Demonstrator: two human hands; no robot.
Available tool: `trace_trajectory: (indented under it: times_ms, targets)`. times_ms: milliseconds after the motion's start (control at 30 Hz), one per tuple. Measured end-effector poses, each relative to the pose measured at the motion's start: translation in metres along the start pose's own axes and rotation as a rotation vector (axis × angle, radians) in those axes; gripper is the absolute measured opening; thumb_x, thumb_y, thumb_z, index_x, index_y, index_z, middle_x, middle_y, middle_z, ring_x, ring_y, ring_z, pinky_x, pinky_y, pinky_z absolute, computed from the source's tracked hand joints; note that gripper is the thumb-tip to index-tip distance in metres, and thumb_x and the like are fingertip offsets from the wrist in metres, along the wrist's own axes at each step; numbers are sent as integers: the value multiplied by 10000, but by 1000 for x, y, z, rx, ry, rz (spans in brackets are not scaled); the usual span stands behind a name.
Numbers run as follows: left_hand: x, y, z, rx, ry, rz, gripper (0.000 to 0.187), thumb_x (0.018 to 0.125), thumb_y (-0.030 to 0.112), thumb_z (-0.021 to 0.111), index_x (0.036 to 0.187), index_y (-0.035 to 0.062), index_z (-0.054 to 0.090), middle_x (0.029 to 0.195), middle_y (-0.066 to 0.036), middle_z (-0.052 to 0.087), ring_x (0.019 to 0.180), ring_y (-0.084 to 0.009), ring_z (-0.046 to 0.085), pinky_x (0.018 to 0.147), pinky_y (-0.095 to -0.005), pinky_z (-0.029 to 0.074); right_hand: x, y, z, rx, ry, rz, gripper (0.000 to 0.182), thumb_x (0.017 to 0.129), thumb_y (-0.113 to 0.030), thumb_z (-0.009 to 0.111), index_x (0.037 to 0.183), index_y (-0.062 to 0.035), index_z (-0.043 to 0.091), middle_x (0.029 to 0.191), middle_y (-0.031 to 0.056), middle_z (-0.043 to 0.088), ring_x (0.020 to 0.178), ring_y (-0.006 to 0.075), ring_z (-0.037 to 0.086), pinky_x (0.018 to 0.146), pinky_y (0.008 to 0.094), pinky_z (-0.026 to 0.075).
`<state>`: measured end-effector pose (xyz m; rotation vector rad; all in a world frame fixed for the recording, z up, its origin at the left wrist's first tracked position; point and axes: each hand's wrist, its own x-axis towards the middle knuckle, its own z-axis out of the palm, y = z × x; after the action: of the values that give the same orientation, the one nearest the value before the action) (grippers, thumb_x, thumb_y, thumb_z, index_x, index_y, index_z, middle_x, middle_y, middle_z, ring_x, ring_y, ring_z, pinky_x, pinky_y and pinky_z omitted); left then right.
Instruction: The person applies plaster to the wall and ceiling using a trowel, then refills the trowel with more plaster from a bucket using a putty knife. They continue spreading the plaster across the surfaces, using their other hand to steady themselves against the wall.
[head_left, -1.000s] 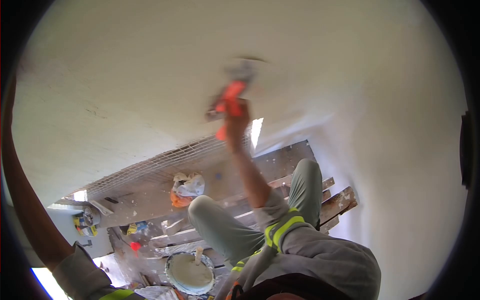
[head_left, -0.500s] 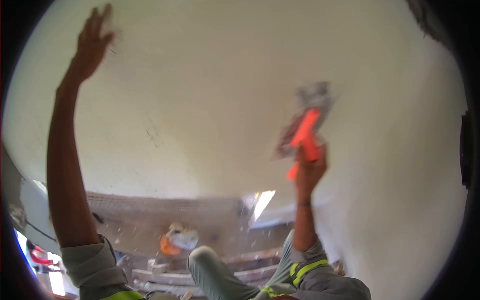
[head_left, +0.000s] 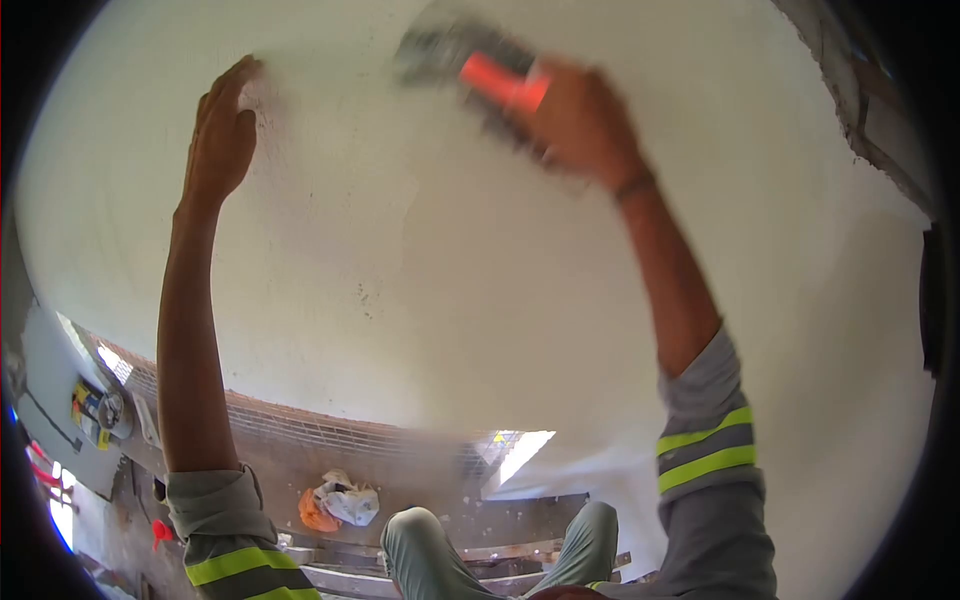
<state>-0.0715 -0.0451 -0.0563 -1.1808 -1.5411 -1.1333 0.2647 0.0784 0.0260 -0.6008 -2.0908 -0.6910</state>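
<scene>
A pale plastered wall (head_left: pixel 480 290) fills most of the view in front of me. My right hand (head_left: pixel 585 120) is closed around the orange handle of a plastering trowel (head_left: pixel 505 85), high on the wall. Motion blurs the trowel's grey blade, which overlaps the wall surface. To the upper left, my left hand (head_left: pixel 222 140) reaches up at the wall with its fingers stretched out and nothing held in it. A few small dark marks (head_left: pixel 364 298) dot the wall between my arms.
Wooden planks (head_left: pixel 350 583) lie below, around my knees. A white and orange bag (head_left: pixel 345 500) rests on the floor beyond them. A bucket (head_left: pixel 115 415) stands at the lower left. Broken, rough edging (head_left: pixel 850 110) borders the wall at the upper right.
The trowel has swung up and left across the wall in my right hand, its handle now tilted. My left hand appears lower and further right, and the view has shifted.
</scene>
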Motion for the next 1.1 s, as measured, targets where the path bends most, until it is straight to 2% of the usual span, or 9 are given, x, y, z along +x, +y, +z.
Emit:
trace_trajectory:
  times_ms: [200, 300, 400, 767, 833, 900, 1000, 1033, 1100]
  targets:
    - [-28, -15, 5, 46, -31, -26, 609, 850, 14, 369, 1437, 175, 372, 1532, -45, 276, 1390, -268, 283, 1135, -425, 296, -200, -48, 103, -7, -381, -395, 104, 833, -133, 566, 898, -52, 558, 667, 91, 586, 611, 248, 616, 545, 407, 496]
    - [-36, -12, -5, 92, -132, -83, 633, 867, 13, 373, 1467, 204, 315, 1550, -39, 232, 1405, -268, 255, 1141, -439, 284, -226, -33, 97, 123, -455, -377, 244, 857, -276, 621, 977, -64, 604, 812, 84, 635, 750, 251, 643, 646, 404, 507]
    - [-46, -8, -2, 88, -152, -99, 660, 877, -6, 363, 1487, 229, 268, 1563, -32, 190, 1427, -265, 204, 1141, -458, 282, -169, -7, 79, -135, -113, -440, 162, 873, -174, 591, 988, -60, 591, 800, 95, 614, 713, 257, 615, 637, 392, 499]
    - [-51, -24, 11, 30, -189, -79, 745, 831, -33, 346, 1493, 291, 240, 1571, -63, 153, 1432, -315, 169, 1140, -490, 258, 84, 88, -102, -121, 357, 620, 462, 935, -432, 550, 949, 28, 596, 798, 85, 628, 630, 161, 548, 564, 304, 460]
    - [-51, -30, 17, 4, -174, -66, 742, 828, -27, 342, 1494, 285, 241, 1569, -73, 158, 1429, -326, 170, 1147, -485, 241, 53, 67, -102, -20, 144, 592, 421, 934, -387, 571, 953, 34, 593, 788, 89, 621, 643, 161, 550, 573, 301, 459]
    - [-47, -26, 11, -47, -204, -91, 726, 840, -14, 354, 1494, 281, 241, 1566, -84, 165, 1429, -328, 172, 1154, -475, 219, 11, 63, -47, -425, -52, -117, 381, 811, -401, 666, 936, -47, 607, 844, 117, 658, 686, 265, 614, 631, 374, 497]
    - [-57, -23, 13, -69, -199, -77, 693, 860, 10, 378, 1494, 259, 247, 1562, -93, 176, 1429, -322, 173, 1162, -458, 200, -114, -22, 51, -173, -19, -159, 378, 862, -422, 599, 901, -50, 650, 770, 154, 644, 695, 284, 645, 613, 410, 514]
    - [-62, -23, 15, -66, -183, -69, 682, 867, 19, 387, 1493, 249, 251, 1561, -95, 180, 1430, -318, 173, 1164, -452, 196, -155, -42, 85, -7, -330, -104, 281, 872, -303, 579, 927, -32, 631, 758, 162, 636, 697, 274, 653, 594, 408, 507]
    - [-82, -15, 11, -114, -260, -100, 656, 883, 36, 407, 1494, 215, 250, 1560, -95, 181, 1430, -308, 178, 1161, -449, 202, -258, -73, 146, -98, -266, -350, 167, 828, -128, 566, 943, -6, 574, 704, 122, 609, 630, 218, 618, 558, 372, 485]
